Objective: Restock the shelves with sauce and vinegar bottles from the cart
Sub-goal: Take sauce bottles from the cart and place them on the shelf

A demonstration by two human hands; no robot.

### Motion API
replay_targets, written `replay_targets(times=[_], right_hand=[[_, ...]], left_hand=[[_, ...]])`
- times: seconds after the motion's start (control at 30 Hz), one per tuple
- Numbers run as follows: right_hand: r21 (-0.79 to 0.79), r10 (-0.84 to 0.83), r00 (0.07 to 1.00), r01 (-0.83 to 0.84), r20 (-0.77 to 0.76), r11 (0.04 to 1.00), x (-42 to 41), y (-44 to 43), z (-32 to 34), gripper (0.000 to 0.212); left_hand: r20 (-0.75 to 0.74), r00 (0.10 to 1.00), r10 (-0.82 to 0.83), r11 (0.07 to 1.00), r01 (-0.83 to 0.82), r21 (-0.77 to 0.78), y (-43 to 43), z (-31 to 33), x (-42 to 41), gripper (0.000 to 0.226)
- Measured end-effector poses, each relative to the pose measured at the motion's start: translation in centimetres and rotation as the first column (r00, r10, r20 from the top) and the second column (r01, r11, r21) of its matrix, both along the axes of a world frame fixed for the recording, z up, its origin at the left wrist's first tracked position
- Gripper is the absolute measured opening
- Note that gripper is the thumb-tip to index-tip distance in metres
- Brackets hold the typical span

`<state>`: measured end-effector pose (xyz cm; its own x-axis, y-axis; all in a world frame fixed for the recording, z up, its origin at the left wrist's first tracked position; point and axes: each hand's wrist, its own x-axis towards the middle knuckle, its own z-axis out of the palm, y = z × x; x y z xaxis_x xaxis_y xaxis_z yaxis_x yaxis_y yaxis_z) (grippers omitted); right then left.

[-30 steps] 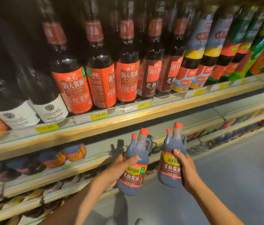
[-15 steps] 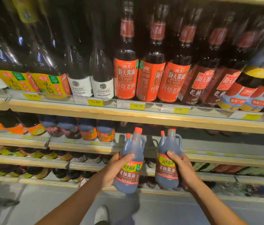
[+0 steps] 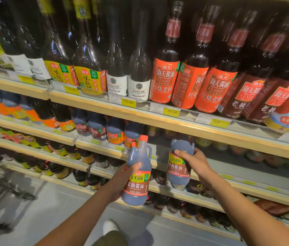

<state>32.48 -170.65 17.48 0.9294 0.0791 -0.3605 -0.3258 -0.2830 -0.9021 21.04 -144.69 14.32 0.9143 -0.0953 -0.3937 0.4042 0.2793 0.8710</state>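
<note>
My left hand (image 3: 122,180) grips dark soy sauce jugs (image 3: 137,185) with orange caps and a brown-and-yellow label; a second cap shows behind the front one. My right hand (image 3: 195,162) holds another pair of the same jugs (image 3: 178,167), pushed forward so their tops are hidden under the edge of the upper shelf (image 3: 175,121), at the opening of the second shelf (image 3: 229,174). Similar handled jugs (image 3: 115,132) stand on that second shelf to the left.
The top shelf carries tall dark bottles with orange labels (image 3: 165,79), white labels (image 3: 138,86) and yellow labels (image 3: 90,79). Lower shelves (image 3: 175,192) hold small dark jars. Grey floor and my shoe (image 3: 110,226) lie below; a blurred cart frame (image 3: 1,183) is at left.
The view has swung left along the shelves. My right hand has moved its jugs up and forward, their caps now under the upper shelf edge. My left hand stays lower, still holding its jugs.
</note>
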Motion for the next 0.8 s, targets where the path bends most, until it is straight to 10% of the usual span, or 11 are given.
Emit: replay_targets(times=[0.53, 0.8], right_hand=[[-0.630, 0.242, 0.951, -0.309, -0.193, 0.712, 6.8, 1.5, 0.2, 0.066], [-0.470, 0.130, 0.988, -0.152, -0.078, 0.869, 5.9, 0.8, -1.6, 0.041]], left_hand=[[0.003, 0.998, 0.058, 0.997, -0.058, 0.044, 2.5, -0.9, -1.0, 0.095], [0.001, 0.998, 0.068, 0.997, -0.068, 0.029, 2.7, -1.2, 0.0, 0.078]])
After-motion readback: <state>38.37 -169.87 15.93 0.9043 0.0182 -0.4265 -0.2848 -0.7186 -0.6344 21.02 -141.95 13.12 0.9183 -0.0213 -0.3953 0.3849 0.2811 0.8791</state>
